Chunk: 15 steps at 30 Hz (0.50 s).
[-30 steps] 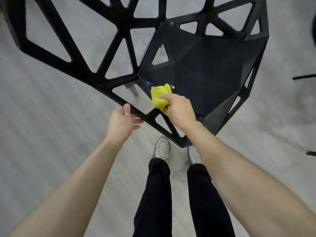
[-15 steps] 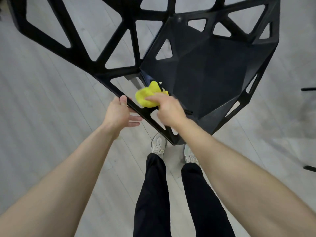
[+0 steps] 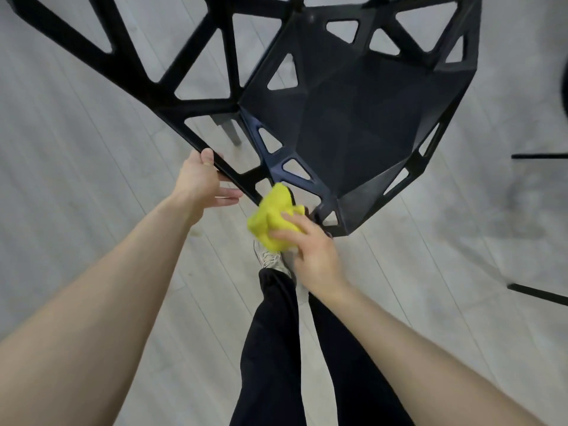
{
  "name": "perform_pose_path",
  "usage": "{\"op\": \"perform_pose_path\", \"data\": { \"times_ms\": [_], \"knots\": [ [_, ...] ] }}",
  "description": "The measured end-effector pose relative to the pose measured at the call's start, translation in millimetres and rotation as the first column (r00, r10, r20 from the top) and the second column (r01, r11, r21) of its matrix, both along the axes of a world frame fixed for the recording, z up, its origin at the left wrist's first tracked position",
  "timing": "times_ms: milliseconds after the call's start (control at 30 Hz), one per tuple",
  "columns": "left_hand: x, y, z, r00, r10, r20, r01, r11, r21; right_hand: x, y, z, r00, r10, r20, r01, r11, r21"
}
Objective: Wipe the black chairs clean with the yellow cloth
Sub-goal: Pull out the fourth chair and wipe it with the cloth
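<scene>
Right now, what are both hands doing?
Left hand: grips the black chair frame's edge.
Right hand: holds the bunched yellow cloth at the chair's near corner.

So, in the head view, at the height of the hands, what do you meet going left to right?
Left hand gripping the chair's frame edge → yellow cloth → right hand holding the cloth → the black chair seat's near corner → dark legs of other furniture at the right edge.
</scene>
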<state>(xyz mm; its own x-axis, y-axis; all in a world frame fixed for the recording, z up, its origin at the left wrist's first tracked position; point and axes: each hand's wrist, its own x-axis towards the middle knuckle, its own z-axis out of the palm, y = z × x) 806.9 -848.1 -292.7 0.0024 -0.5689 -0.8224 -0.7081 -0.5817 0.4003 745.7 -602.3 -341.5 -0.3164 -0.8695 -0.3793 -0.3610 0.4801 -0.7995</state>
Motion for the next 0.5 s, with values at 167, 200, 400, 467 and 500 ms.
{"op": "perform_pose_path", "data": {
  "times_ms": [167, 200, 400, 467, 500],
  "knots": [
    [1, -2, 0, 1.000, -0.014, 0.004, 0.014, 1.000, -0.007, -66, 28, 8, 0.986, -0.166, 0.000, 0.166, 0.985, 0.053],
    [1, -1, 0, 1.000, -0.016, 0.004, 0.016, 1.000, -0.010, -89, 12, 9, 0.966, -0.246, -0.076, 0.249, 0.967, 0.045],
    [3, 1, 0, 0.999, -0.036, -0.005, 0.036, 0.999, -0.022, -161, -51, -15, 0.860, -0.315, -0.401, 0.385, 0.917, 0.106],
    [2, 1, 1, 0.999, -0.034, 0.008, 0.034, 0.999, -0.035, -130, -33, -35, 0.846, 0.030, -0.532, 0.110, 0.967, 0.231],
    [2, 1, 0, 0.999, -0.034, 0.015, 0.035, 0.999, -0.038, -122, -20, -46, 0.785, 0.246, -0.568, -0.091, 0.954, 0.287]
  ]
}}
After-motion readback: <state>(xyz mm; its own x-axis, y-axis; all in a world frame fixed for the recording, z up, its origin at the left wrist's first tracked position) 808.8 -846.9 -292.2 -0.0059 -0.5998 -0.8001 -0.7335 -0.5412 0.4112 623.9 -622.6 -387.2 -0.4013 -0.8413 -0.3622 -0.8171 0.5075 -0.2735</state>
